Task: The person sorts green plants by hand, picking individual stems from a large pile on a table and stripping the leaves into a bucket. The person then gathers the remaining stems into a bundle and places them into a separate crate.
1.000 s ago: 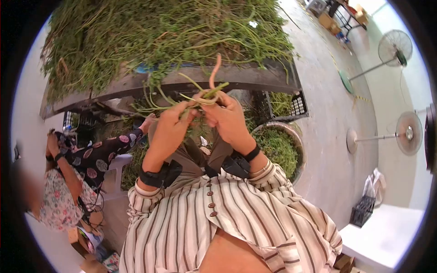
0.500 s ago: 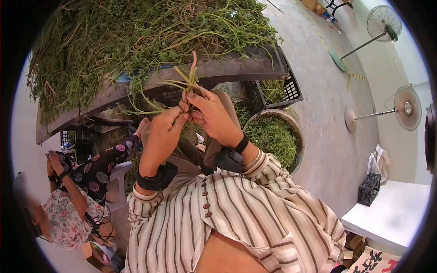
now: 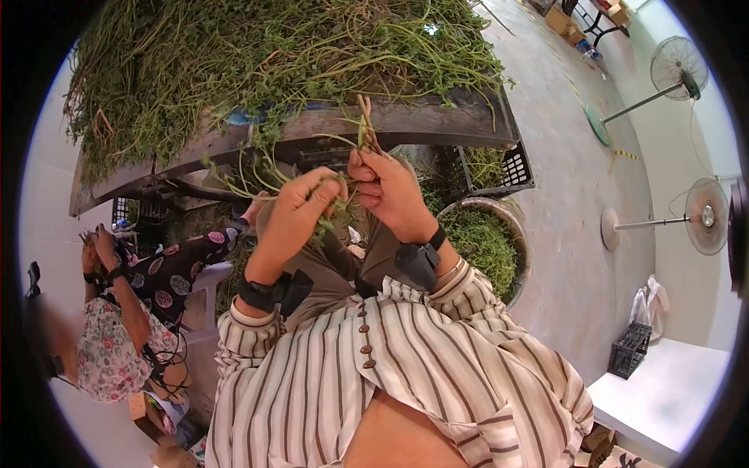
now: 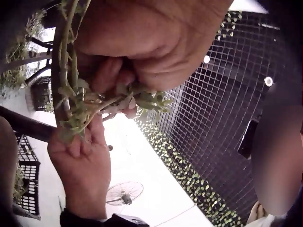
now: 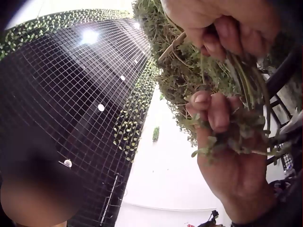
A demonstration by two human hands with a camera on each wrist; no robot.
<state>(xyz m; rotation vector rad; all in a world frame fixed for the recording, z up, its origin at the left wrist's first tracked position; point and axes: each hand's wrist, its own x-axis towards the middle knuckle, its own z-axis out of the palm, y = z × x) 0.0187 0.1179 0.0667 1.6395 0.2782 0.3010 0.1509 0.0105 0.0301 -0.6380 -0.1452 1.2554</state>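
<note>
In front of my lap, both hands hold a small bunch of green leafy stems (image 3: pixel 363 129). My right hand (image 3: pixel 399 201) pinches the bunch between thumb and fingers, its pale and reddish stem ends pointing up toward the table. Just left and slightly lower, my left hand (image 3: pixel 292 214) grips the leafy part, with long loose stems (image 3: pixel 248 183) trailing out to the left. Leaves (image 5: pixel 241 130) lie across the left palm in the right wrist view. In the left wrist view, leafy tips (image 4: pixel 75 118) hang between the two hands.
A large heap of greens (image 3: pixel 273 62) covers the wooden table (image 3: pixel 312 134) ahead. Beside my right knee stand a round tub of greens (image 3: pixel 484 253) and a black crate (image 3: pixel 511 168). Another person (image 3: pixel 117 335) sits at left. Two fans (image 3: pixel 706 217) stand at right.
The hands, close together at the bunch earlier, now stand slightly apart. A stem that looped around the bunch one second ago no longer shows as a loop. The head view has shifted.
</note>
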